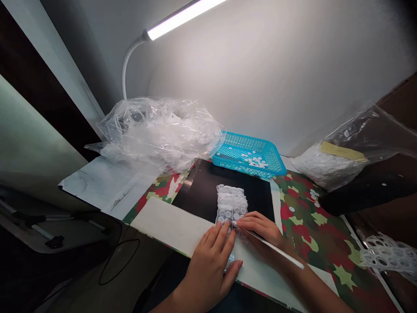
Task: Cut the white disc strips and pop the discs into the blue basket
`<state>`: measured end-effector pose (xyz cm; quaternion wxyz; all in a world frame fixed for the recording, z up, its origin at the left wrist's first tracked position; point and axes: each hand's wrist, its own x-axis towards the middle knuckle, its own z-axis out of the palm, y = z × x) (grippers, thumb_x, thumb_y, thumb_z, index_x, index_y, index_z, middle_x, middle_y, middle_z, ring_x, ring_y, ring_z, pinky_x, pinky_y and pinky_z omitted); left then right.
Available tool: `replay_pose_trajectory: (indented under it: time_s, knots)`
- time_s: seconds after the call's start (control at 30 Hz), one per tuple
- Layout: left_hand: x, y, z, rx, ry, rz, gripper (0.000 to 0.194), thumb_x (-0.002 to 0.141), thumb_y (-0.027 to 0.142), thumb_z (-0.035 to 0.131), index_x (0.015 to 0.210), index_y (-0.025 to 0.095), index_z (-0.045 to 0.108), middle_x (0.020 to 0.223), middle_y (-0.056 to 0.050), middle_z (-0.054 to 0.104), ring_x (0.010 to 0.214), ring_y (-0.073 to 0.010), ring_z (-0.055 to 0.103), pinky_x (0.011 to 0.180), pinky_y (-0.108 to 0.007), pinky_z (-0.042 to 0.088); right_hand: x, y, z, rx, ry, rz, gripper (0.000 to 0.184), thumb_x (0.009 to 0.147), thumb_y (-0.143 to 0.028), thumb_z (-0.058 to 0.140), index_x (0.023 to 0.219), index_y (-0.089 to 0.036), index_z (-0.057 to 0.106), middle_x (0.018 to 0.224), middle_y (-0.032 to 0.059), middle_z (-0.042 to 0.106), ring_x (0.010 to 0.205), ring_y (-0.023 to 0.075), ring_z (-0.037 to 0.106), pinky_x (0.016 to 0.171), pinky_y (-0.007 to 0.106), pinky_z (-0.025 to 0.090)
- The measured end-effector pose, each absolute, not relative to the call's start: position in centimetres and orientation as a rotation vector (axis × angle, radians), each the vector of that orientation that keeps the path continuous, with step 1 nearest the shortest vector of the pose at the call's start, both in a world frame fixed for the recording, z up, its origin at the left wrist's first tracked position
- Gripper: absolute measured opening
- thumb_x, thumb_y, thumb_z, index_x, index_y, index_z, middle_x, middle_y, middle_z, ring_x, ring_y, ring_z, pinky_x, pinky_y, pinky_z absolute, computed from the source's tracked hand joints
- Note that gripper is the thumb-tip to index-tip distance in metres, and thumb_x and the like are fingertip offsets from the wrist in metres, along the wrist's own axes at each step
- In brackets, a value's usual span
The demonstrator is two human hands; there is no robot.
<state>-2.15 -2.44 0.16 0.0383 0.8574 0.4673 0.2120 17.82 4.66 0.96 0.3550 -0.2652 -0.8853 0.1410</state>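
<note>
In the head view, a strip of translucent white plastic with rows of small round cups (232,202) lies on a black sheet (198,187). My left hand (211,258) rests over its near end, fingers stretched out and pressing lightly on the cups. Between the fingers of my right hand (260,230) is a thin white stick (276,250), its tip touching the strip near my left fingertips and its long end slanting down to the right. The part of the strip under my hands is hidden.
Behind the black sheet stands a blue basket (276,161) with small white discs. A clear plastic bag (156,130) bulges at the back left; another bag (329,167) of white pieces sits at the right. Loose discs (314,195) and white ring netting (387,254) lie there too. A lamp (182,17) hangs above.
</note>
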Motion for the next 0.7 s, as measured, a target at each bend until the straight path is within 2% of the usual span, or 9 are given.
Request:
replay_pose_trajectory:
  time_s: [0.1, 0.3, 0.4, 0.47, 0.7]
  knots:
    - [-2.1, -2.4, 0.2, 2.629, 1.437, 0.650, 0.050, 0.094, 0.045, 0.037, 0.136, 0.018, 0.043, 0.142, -0.006, 0.042, 0.127, -0.0231, 0.042, 0.100, -0.035, 0.039, 18.1, 4.7, 1.0, -0.660, -2.381, 0.239, 0.024, 0.091, -0.014, 0.050, 0.113, -0.017, 0.059, 0.094, 0.0076, 0.070, 0.089, 0.0188, 0.062, 0.076, 0.034, 0.054]
    - [-1.9, -2.3, 0.1, 2.620, 1.449, 0.655, 0.049, 0.094, 0.045, 0.037, 0.134, 0.018, 0.044, 0.140, -0.007, 0.045, 0.124, -0.0249, 0.045, 0.098, -0.037, 0.040, 17.6, 4.7, 1.5, -0.679, -2.457, -0.244, 0.024, 0.092, -0.011, 0.046, 0.109, -0.017, 0.062, 0.095, 0.0068, 0.072, 0.085, 0.0194, 0.063, 0.072, 0.034, 0.052]
    - [-1.7, -2.3, 0.0, 2.634, 1.460, 0.642, 0.050, 0.094, 0.044, 0.036, 0.134, 0.017, 0.044, 0.139, -0.009, 0.046, 0.124, -0.0258, 0.045, 0.098, -0.038, 0.039, 17.2, 4.8, 1.8, -0.740, -2.435, -0.316, 0.023, 0.092, -0.010, 0.046, 0.107, -0.016, 0.062, 0.095, 0.0074, 0.073, 0.085, 0.0207, 0.063, 0.073, 0.037, 0.051]
    - [-1.5, -2.4, 0.1, 2.653, 1.469, 0.633, 0.050, 0.094, 0.044, 0.036, 0.134, 0.015, 0.045, 0.138, -0.010, 0.047, 0.124, -0.0269, 0.045, 0.098, -0.038, 0.039, 17.1, 4.8, 1.9, -0.728, -2.417, -0.259, 0.022, 0.091, -0.011, 0.047, 0.107, -0.016, 0.062, 0.094, 0.0074, 0.073, 0.084, 0.0205, 0.064, 0.074, 0.037, 0.052]
    - [-0.4, -2.4, 0.5, 2.708, 1.543, 0.592, 0.056, 0.093, 0.049, 0.034, 0.133, 0.012, 0.046, 0.131, -0.014, 0.053, 0.117, -0.0311, 0.051, 0.095, -0.043, 0.039, 18.8, 4.1, 1.0, -0.754, -2.247, 0.308, 0.021, 0.086, -0.010, 0.054, 0.102, -0.020, 0.062, 0.089, 0.0053, 0.071, 0.082, 0.0182, 0.065, 0.073, 0.033, 0.056]
